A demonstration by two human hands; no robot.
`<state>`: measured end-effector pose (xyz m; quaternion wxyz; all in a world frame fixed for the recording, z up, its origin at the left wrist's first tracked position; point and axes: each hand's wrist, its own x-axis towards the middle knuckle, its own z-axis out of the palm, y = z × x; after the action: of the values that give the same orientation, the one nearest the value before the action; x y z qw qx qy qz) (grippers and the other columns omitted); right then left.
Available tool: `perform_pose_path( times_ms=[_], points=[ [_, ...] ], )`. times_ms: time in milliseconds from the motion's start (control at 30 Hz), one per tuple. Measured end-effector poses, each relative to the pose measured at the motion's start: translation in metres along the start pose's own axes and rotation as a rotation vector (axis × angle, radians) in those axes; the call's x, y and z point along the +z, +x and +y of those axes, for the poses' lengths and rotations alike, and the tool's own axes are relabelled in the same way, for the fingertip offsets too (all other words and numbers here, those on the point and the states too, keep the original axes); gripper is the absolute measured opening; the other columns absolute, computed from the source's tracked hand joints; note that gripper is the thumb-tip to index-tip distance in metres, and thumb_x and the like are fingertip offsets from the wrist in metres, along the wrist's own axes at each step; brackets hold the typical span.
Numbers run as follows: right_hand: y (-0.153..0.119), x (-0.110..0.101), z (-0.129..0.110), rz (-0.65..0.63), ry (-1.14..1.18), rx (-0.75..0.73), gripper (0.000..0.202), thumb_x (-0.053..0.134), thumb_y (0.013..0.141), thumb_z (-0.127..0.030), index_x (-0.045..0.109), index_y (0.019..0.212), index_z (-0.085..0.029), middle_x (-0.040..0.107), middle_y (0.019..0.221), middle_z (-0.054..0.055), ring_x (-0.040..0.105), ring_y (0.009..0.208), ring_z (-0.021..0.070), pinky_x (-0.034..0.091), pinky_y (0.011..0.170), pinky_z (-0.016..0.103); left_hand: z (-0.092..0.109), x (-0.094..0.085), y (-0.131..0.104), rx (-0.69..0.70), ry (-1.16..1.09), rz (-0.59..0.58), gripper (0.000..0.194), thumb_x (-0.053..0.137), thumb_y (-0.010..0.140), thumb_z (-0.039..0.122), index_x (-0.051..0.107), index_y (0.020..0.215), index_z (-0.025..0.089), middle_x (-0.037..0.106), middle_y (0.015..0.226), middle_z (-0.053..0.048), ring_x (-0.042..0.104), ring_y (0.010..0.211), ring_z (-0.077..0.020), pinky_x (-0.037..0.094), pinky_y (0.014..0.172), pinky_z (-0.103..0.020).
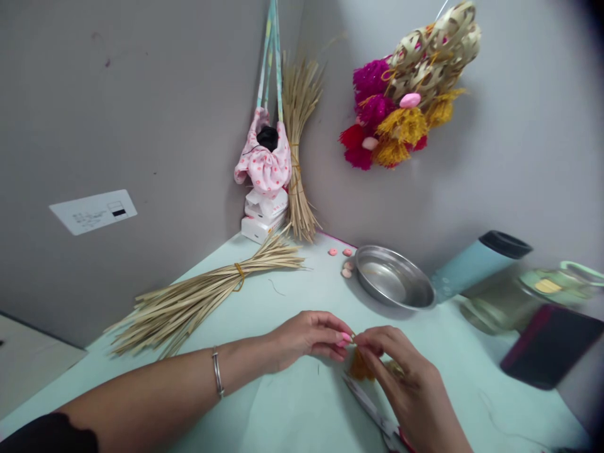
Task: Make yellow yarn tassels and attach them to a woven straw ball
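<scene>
My left hand (309, 340), with a silver bangle at its wrist, pinches a small pink bead (344, 339) between its fingertips. Right beside it, the thumb and forefinger of my right hand (408, 371) are closed on a thin yellowish strand (353, 337) at the bead's edge. An orange-yellow tassel (361, 367) hangs or lies just below the fingertips, partly hidden by my right hand. Scissors (365, 401) with a red handle lie on the pale green table under that hand, blades towards the tassel.
A tied straw bundle (202, 296) lies at left. Further back are a metal bowl (394, 277), several pink beads (347, 265), a tissue pack (264, 217) and a standing straw bundle (298, 145). A blue tumbler (476, 264), glass jug (500, 302) and phone (554, 346) are right. Tasselled weaving (415, 82) hangs above.
</scene>
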<state>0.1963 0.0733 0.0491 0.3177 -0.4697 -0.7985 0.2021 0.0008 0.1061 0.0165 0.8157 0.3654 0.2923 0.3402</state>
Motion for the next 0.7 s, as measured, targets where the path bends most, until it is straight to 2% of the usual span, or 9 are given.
perform_pose_path(
  times_ms=[700],
  points=[
    [-0.0026, 0.0038, 0.0024, 0.000, -0.066, -0.066, 0.017, 0.052, 0.093, -0.015, 0.061, 0.101, -0.027, 0.061, 0.092, 0.003, 0.059, 0.086, 0.0184, 0.049, 0.070, 0.029, -0.0004, -0.0005, 0.0001, -0.004, 0.003, -0.014, 0.033, 0.078, 0.068, 0.031, 0.068, 0.093, 0.013, 0.064, 0.084, -0.004, 0.063, 0.078, -0.0132, 0.048, 0.089, -0.037]
  ],
)
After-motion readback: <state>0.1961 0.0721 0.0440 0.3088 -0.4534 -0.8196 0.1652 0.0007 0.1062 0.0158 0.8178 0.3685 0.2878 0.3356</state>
